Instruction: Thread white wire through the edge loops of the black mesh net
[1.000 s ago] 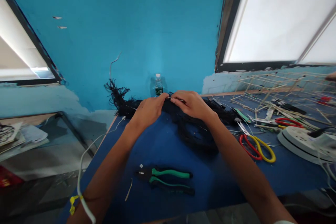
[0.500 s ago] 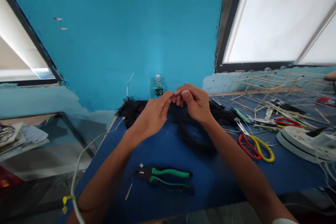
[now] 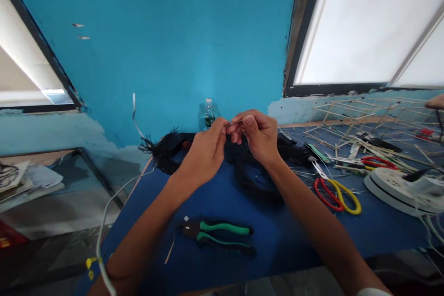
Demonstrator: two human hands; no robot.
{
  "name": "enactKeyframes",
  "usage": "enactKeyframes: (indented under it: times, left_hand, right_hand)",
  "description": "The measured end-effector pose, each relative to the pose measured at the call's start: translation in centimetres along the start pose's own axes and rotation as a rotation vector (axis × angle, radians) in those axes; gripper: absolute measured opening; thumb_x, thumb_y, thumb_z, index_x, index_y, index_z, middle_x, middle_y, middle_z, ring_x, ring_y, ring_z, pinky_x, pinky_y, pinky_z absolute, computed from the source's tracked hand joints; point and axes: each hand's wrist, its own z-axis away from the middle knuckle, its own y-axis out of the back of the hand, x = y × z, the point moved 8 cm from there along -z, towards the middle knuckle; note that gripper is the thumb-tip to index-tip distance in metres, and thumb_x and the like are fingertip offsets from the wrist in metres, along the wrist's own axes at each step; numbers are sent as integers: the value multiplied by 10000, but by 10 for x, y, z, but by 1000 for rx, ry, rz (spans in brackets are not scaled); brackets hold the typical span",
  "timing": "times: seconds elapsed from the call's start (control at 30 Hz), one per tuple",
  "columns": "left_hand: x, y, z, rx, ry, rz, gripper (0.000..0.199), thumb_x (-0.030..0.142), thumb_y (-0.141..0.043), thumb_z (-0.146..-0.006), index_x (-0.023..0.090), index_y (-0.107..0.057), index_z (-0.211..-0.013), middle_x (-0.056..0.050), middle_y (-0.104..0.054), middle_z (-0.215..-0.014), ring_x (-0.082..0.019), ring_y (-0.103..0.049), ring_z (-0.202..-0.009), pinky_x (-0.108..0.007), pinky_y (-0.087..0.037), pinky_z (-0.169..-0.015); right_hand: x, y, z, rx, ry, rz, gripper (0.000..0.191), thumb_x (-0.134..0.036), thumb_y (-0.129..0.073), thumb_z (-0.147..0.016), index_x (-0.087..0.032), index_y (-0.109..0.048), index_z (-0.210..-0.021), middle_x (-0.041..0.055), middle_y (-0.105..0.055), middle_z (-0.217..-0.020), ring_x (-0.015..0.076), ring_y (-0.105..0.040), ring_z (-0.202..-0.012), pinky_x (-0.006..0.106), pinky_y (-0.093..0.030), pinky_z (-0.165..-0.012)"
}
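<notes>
Thin wire [image 3: 235, 123] is what these two hands have between them; in the head view, the only one, it lies right at the fingertips, above the blue table [image 3: 211, 199], its visible stretch running roughly side to side and close to level; much of it is hidden by fingers, so I cannot tell its full length or whether it joins the black yarn behind.

The left hand [image 3: 209, 150] has thumb and forefinger pinched together at the wire's left end; the right hand [image 3: 257, 136] has its thumb pressed over the other end, remaining fingers curled beneath; neither is nearer, since both touch it, and only a small gap parts the two sets of fingertips.

A black fringed bundle [image 3: 166, 145] lies beyond the left hand, a pale wire end [image 3: 134, 108] standing up from its tip; I cannot tell whether that hand grips the bundle as well; a loop of black yarn [image 3: 255, 185] lies below the right hand.

Room looks free toward the person, down to the green-handled pliers [image 3: 227, 228] near the front edge; scissors [image 3: 333, 183] and loose sticks crowd the right; the bottle [image 3: 209, 114] and blue wall [image 3: 166, 46] close off the back.
</notes>
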Motion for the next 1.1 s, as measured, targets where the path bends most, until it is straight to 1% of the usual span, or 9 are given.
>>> enactKeyframes:
  times: [0.17,0.33,0.5,0.57,0.67,0.8,0.93,1.03,1.1]
  left_hand:
    - [4,5,0,23,23,-30,250,304,-372,-1092,195,-524,-926,18,-626,-776,-98,-541,-624,-236,-413,-621]
    - [-1,9,1,41,47,-92,324,379,-396,-1084,201,-529,-848,32,-545,-655,-98,-472,-552,-250,-355,-559]
    - [-7,-8,5,-93,37,-216,322,380,-358,-1087,198,-606,-991,21,-590,-649,-111,-493,-513,-274,-313,-554]
    - [-7,-14,6,-92,25,-250,346,380,-347,-1086,189,-618,-990,14,-596,-646,-114,-496,-511,-280,-311,-560]
    - [-7,-17,3,-31,36,-231,394,400,-336,-1086,179,-599,-892,12,-571,-626,-110,-485,-515,-279,-326,-571]
    - [-7,-22,0,-75,44,-139,337,356,-351,-1080,180,-566,-889,23,-565,-650,-105,-469,-528,-276,-330,-579]
    - [-9,-19,0,-74,18,-188,268,318,-367,-1066,175,-567,-959,26,-557,-674,-115,-479,-557,-284,-325,-601]
    - [-13,-15,1,-49,-34,-253,275,314,-373,-1066,182,-536,-888,32,-526,-641,-116,-464,-550,-292,-295,-599]
    - [-20,-15,1,-67,-62,-323,285,309,-372,-1065,188,-515,-850,25,-527,-638,-127,-476,-562,-305,-279,-601]
  right_hand:
    - [1,-5,1,-52,27,-89,321,-523,-647,-956,-229,-773,-920,3,-693,-727,91,-613,-543,232,-486,-482]
    - [-1,-5,2,-14,39,-32,388,-572,-644,-939,-215,-770,-854,-4,-650,-680,85,-573,-533,236,-441,-486]
    - [1,-4,3,1,4,82,374,-532,-647,-952,-212,-747,-787,-22,-596,-599,76,-523,-486,228,-415,-464]
    - [9,2,3,62,-55,61,393,-529,-628,-966,-208,-727,-762,-32,-555,-569,68,-494,-466,219,-389,-448]
    - [20,8,0,114,-114,-25,387,-522,-643,-960,-205,-705,-747,-39,-540,-573,58,-480,-469,205,-367,-442]
    - [18,6,-5,15,-144,16,345,-499,-653,-962,-208,-706,-785,-38,-561,-599,61,-497,-484,216,-379,-454]
    - [7,7,-9,-34,-56,156,297,-457,-647,-975,-208,-662,-812,-41,-535,-615,73,-491,-523,240,-402,-512]
    - [-1,14,-11,-28,21,280,212,-423,-684,-947,-223,-614,-954,-9,-604,-833,94,-541,-650,251,-428,-568]
    - [-9,12,-12,-122,133,510,175,-382,-661,-963,-219,-610,-1004,18,-623,-936,127,-573,-773,279,-452,-664]
